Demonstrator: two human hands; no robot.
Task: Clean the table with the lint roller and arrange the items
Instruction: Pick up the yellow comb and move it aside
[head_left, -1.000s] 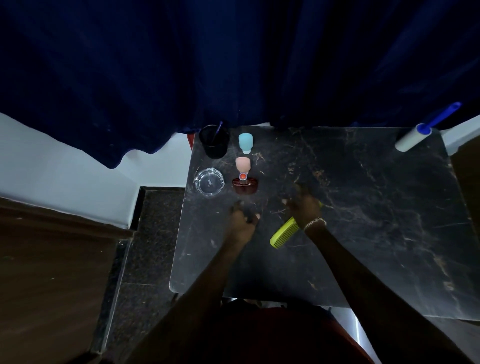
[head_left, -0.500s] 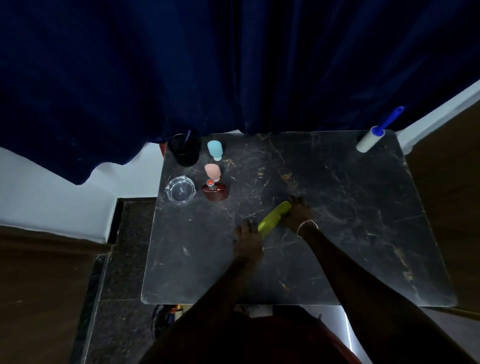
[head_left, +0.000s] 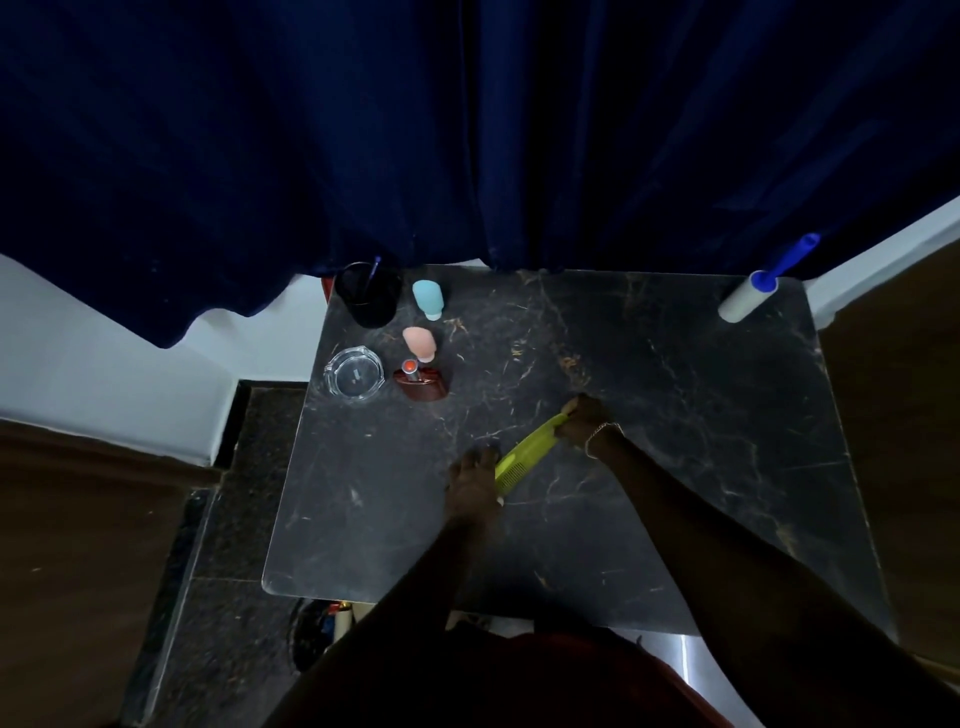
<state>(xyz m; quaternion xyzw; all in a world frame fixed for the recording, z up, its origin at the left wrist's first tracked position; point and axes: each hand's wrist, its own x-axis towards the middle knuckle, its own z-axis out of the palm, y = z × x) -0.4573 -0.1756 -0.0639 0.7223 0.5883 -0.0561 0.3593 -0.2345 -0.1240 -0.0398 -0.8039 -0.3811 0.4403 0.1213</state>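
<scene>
the right hand (head_left: 584, 422) pinches one end of the green comb (head_left: 524, 454) over the middle of the dark worktop (head_left: 675, 467). the left hand (head_left: 475, 483) lies flat, its fingers together, touching the other end of the comb. the lint roller (head_left: 748, 299) lies at the far right corner, well apart. a cup (head_left: 369, 296), two small bottles and an ashtray (head_left: 354, 374) stand at the far left.
</scene>
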